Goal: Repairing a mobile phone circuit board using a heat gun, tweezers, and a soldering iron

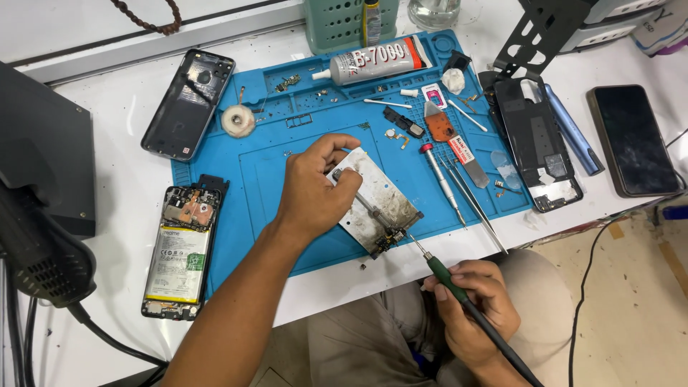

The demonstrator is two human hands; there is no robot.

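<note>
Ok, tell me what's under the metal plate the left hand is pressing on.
The metal plate lies on the blue mat, held by the left hand. Whatever lies directly beneath the plate is covered.

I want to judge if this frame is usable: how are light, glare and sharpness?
Head view: bright, even overhead light, soft shadows; mild glare on the dark phone screen and glue tube; left hand, metal plate and soldering iron in the right hand sharp; edges bow slightly from the wide lens.

Bright, even overhead light; the white surface is almost washed out at far left. Shadows are soft and short. Focus is sharp throughout, with slight wide-angle bending near the edges.
</note>
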